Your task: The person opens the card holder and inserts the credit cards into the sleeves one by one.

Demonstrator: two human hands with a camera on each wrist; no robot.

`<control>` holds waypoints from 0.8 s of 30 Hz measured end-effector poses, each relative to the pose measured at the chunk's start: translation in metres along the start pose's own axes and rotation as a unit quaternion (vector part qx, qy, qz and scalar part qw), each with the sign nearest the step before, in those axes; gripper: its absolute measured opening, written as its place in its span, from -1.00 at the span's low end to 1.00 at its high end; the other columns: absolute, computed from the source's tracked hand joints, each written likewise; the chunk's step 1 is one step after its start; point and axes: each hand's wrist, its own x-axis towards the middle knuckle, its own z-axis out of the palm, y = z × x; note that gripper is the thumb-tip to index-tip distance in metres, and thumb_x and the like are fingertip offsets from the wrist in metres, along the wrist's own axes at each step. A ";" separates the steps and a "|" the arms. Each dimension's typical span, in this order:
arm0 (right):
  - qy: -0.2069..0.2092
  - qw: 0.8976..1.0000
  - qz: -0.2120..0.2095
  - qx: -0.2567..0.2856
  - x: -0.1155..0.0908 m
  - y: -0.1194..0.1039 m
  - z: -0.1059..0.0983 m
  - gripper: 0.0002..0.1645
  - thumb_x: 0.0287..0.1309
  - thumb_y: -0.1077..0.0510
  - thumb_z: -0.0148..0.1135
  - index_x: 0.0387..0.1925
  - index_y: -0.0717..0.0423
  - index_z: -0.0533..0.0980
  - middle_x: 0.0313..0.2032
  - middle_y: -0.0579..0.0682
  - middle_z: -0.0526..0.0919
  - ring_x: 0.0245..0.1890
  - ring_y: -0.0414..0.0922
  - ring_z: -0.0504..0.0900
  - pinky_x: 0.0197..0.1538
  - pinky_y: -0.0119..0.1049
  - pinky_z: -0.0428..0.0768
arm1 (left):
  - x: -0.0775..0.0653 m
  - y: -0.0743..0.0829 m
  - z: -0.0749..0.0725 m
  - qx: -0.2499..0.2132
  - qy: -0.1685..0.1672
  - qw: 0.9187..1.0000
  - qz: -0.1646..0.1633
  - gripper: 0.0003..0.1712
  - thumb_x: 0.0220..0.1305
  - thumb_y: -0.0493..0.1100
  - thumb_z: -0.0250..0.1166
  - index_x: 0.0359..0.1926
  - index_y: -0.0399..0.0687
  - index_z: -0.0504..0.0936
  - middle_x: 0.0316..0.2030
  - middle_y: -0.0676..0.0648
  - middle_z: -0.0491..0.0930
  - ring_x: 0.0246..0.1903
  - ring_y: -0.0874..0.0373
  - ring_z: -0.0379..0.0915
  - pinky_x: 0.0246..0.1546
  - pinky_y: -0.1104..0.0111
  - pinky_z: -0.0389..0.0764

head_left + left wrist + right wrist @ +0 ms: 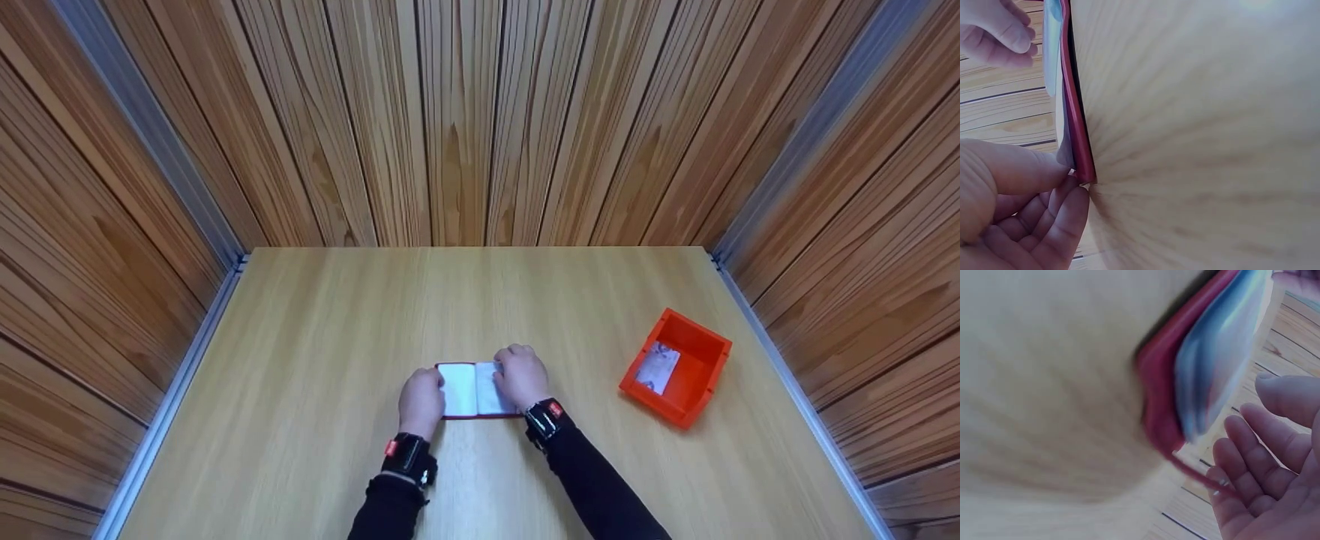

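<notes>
A small booklet [459, 388] with a red cover and pale pages lies spread on the table between both hands. At its left edge, my left hand [420, 403] pinches the cover and page corner between thumb and fingers, seen close in the left wrist view on the red cover [1076, 112]. Over the right-hand page is my right hand [523, 379]. In the right wrist view its thumb stands apart from its loosely bent fingers [1258, 455], and the thin red cover edge meets them. The bluish, glossy pages [1213, 365] rise above the cover there.
An orange bin [701, 382] stands on the right side of the table, turned at an angle. Inside it, a pale printed card [658, 367] leans toward the left wall. Wood-plank walls [457, 127] with metal corner rails enclose the tabletop [337, 322].
</notes>
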 end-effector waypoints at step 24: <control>0.019 0.998 -0.011 -0.060 -0.011 0.004 0.003 -0.76 0.02 0.15 0.48 -0.28 0.19 0.68 -0.27 0.07 0.60 -0.21 0.03 0.54 -0.15 -0.10 0.54 | 0.000 -0.005 0.003 0.001 0.004 1.000 0.012 -0.86 -0.03 -0.52 0.30 -0.42 -0.29 0.65 -0.46 -0.15 0.55 -0.38 -0.11 0.55 -0.29 0.11 0.56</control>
